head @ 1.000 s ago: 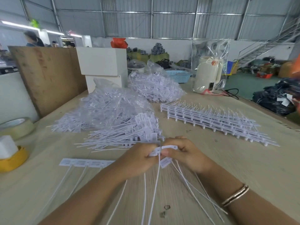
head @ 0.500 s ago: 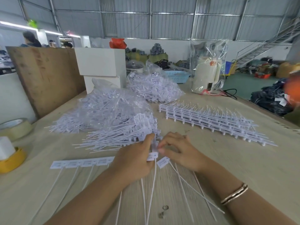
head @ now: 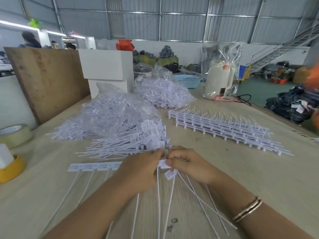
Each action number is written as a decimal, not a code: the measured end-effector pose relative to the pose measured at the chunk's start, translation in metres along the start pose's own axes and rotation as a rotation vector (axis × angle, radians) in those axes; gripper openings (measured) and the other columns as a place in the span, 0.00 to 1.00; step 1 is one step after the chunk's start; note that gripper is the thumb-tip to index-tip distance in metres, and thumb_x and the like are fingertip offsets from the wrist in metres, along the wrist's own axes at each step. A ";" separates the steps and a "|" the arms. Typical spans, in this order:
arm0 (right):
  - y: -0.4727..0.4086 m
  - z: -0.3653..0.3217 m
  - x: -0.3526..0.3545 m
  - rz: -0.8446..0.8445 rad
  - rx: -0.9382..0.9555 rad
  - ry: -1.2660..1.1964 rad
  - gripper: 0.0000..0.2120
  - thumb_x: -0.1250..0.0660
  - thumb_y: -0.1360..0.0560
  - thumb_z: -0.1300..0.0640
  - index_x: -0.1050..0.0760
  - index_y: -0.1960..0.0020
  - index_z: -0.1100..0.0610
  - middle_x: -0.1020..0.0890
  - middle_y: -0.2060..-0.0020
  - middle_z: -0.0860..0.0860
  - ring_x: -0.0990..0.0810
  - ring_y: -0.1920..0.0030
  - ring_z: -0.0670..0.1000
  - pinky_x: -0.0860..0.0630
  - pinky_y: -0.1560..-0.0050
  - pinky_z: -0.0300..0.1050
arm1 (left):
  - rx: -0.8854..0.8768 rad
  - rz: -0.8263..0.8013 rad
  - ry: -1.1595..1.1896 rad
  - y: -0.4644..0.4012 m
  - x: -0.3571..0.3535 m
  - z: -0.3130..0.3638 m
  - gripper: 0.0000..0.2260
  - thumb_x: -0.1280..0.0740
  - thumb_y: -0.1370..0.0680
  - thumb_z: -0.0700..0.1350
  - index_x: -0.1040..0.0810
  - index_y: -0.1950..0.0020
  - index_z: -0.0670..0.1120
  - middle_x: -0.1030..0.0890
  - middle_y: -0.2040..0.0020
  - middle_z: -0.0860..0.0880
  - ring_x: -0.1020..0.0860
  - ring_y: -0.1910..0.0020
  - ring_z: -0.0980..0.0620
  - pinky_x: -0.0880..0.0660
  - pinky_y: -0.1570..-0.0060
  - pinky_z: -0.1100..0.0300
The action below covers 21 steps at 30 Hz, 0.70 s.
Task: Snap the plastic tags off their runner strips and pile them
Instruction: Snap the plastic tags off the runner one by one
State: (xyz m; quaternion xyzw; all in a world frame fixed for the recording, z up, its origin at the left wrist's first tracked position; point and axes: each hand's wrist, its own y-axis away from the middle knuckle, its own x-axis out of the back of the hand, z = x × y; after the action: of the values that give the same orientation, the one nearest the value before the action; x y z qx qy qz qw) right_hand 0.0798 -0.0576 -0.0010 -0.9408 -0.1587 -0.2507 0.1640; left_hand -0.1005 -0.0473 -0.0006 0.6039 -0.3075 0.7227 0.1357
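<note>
One long wooden table (head: 259,178) fills the view, 6 to 12 o'clock. Plywood board (head: 46,80) stands on edge at 10 o'clock; two stacked white boxes (head: 106,66) beside it at 11. Cream kettle (head: 218,80) in a clear wrap at 1 o'clock, blue basket (head: 188,80) just left of it.

Two clear bags of tags: nearer bag (head: 110,114) at 10–11 o'clock, farther bag (head: 164,92) at 12. Stack of bare runner strips (head: 222,130) lies at 1–2 o'clock, well apart from the hands. Loose pile of snapped tags (head: 131,142) at 11–12 o'clock, touching the nearer bag and sitting just beyond the fingers.

Tape roll (head: 14,135) at 9 o'clock edge; yellow roll (head: 10,169) below it with a white block on top.

Left hand (head: 139,169) and right hand (head: 188,164) meet at centre, fingers curled, both pinching one runner strip of tags (head: 164,164). Left hand hides most of the strip; a row of tag heads (head: 95,167) shows out at 9 o'clock, thin tails trailing toward 6–7. More tails (head: 198,197) fan toward 5 o'clock under the right wrist. One tag head (head: 170,175) hangs just below the right thumb. Bracelet (head: 247,211) on right wrist.
</note>
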 end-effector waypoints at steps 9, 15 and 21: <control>0.003 0.000 -0.004 -0.032 0.103 0.377 0.07 0.34 0.23 0.52 0.24 0.60 0.44 0.27 0.67 0.40 0.29 0.60 0.38 0.43 0.48 0.46 | 0.063 -0.075 0.011 -0.007 -0.011 -0.005 0.11 0.40 0.22 0.52 0.24 0.42 0.52 0.19 0.51 0.50 0.21 0.51 0.47 0.24 0.53 0.54; 0.002 -0.004 -0.003 0.135 0.401 0.681 0.09 0.35 0.24 0.53 0.19 0.60 0.51 0.27 0.67 0.37 0.34 0.61 0.36 0.44 0.52 0.47 | 0.025 -0.201 0.357 -0.011 -0.016 -0.011 0.10 0.36 0.22 0.50 0.21 0.49 0.44 0.19 0.52 0.46 0.21 0.51 0.48 0.25 0.49 0.52; 0.009 -0.001 0.022 0.226 0.127 -0.248 0.08 0.32 0.28 0.54 0.18 0.64 0.53 0.21 0.68 0.50 0.22 0.65 0.47 0.27 0.59 0.37 | 0.030 -0.125 0.494 -0.006 -0.012 -0.010 0.12 0.37 0.22 0.55 0.24 0.64 0.54 0.27 0.70 0.58 0.30 0.71 0.63 0.33 0.65 0.62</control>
State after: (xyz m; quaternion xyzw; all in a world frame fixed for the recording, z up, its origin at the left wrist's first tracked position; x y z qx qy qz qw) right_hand 0.1009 -0.0612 0.0088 -0.9641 -0.0865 -0.1022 0.2292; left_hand -0.1022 -0.0349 -0.0115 0.4289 -0.2162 0.8430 0.2421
